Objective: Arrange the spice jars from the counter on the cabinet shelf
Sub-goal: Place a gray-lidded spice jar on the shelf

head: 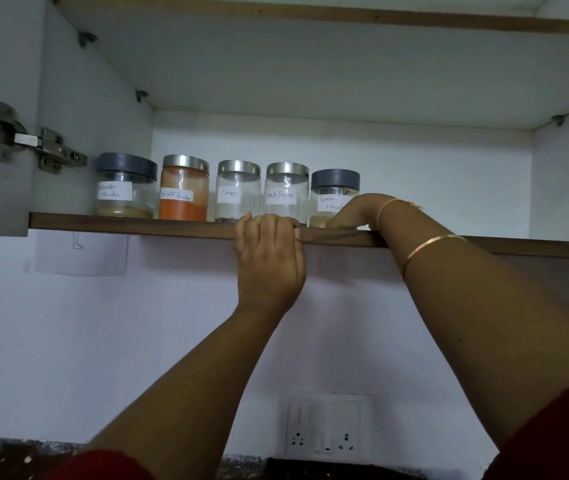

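Observation:
Several labelled glass spice jars stand in a row on the cabinet shelf point(120, 220). From the left: a grey-lidded powder jar point(125, 187), a red chilli powder jar point(183, 188), a cloves jar point(238, 188), a black pepper jar point(286, 188) and a grey-lidded garam masala jar point(331, 195). My right hand point(355, 211) wraps the right side and base of the garam masala jar, hiding part of its label. My left hand point(269, 258) hooks its fingers over the shelf's front edge, below the cloves and black pepper jars.
The open cabinet door with its metal hinge point(34, 143) is at the left. The shelf stretches bare to the right of the jars, under another shelf point(310, 15). A socket panel point(324, 427) sits on the wall below, above a dark counter edge point(16, 448).

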`<state>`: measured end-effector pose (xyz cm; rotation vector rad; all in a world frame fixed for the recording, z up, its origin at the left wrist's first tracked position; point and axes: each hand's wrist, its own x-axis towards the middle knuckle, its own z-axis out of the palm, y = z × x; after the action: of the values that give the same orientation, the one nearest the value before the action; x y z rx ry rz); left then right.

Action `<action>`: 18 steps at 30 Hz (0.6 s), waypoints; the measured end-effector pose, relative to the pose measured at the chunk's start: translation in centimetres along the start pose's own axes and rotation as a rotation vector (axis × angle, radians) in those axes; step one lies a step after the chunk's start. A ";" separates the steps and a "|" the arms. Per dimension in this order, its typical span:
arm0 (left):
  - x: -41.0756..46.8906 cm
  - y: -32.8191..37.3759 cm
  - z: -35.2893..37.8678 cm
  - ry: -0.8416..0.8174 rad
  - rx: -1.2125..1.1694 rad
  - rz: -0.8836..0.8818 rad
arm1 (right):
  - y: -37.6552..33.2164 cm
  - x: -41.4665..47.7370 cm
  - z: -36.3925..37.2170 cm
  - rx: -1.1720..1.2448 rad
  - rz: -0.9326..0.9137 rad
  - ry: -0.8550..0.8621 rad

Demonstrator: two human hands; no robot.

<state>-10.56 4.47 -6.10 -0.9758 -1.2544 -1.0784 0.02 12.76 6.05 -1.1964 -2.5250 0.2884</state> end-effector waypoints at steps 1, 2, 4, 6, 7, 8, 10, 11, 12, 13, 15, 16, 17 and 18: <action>0.0 0.1 -0.2 -0.015 -0.004 -0.009 | -0.2 -0.5 0.0 -0.018 0.002 -0.003; 0.1 0.3 -0.4 -0.033 -0.011 -0.017 | -0.4 -1.3 -0.1 -0.033 0.007 0.017; 0.2 0.4 -1.0 -0.080 -0.025 -0.026 | -1.0 -2.5 0.0 -0.059 -0.007 0.087; 0.3 0.5 -1.5 -0.135 -0.029 -0.020 | -0.9 -3.4 0.6 -0.016 -0.035 0.212; 0.2 0.5 -1.9 -0.166 -0.026 -0.013 | -0.8 -3.8 1.0 0.041 -0.049 0.290; 0.2 0.5 -2.2 -0.195 -0.023 -0.001 | -0.7 -4.2 1.6 0.097 -0.056 0.380; 0.0 0.5 -2.9 -0.251 -0.021 0.023 | -0.6 -5.1 2.9 0.127 -0.068 0.562; -0.1 0.5 -3.2 -0.282 -0.021 0.032 | -0.6 -5.5 3.6 0.105 -0.087 0.644; -0.1 0.5 -3.5 -0.314 -0.024 0.039 | -0.7 -6.0 4.4 0.080 -0.114 0.718; -0.1 0.5 -3.8 -0.345 -0.024 0.046 | -0.9 -6.5 5.4 0.064 -0.152 0.789; -0.1 0.4 -4.4 -0.393 -0.028 0.056 | -1.1 -7.4 7.2 0.056 -0.222 0.900; -0.2 0.3 -4.6 -0.410 -0.034 0.062 | -1.1 -7.7 8.1 0.043 -0.257 0.936; -0.4 0.3 -5.0 -0.423 -0.042 0.073 | -1.1 -8.0 9.1 0.023 -0.289 0.955; -0.8 0.2 -5.4 -0.434 -0.047 0.092 | -1.1 -8.4 10.0 0.005 -0.314 0.958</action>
<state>-9.11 -0.62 -7.34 -1.3387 -1.5182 -0.8521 0.41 5.16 -4.64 -0.6584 -1.7928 -0.2985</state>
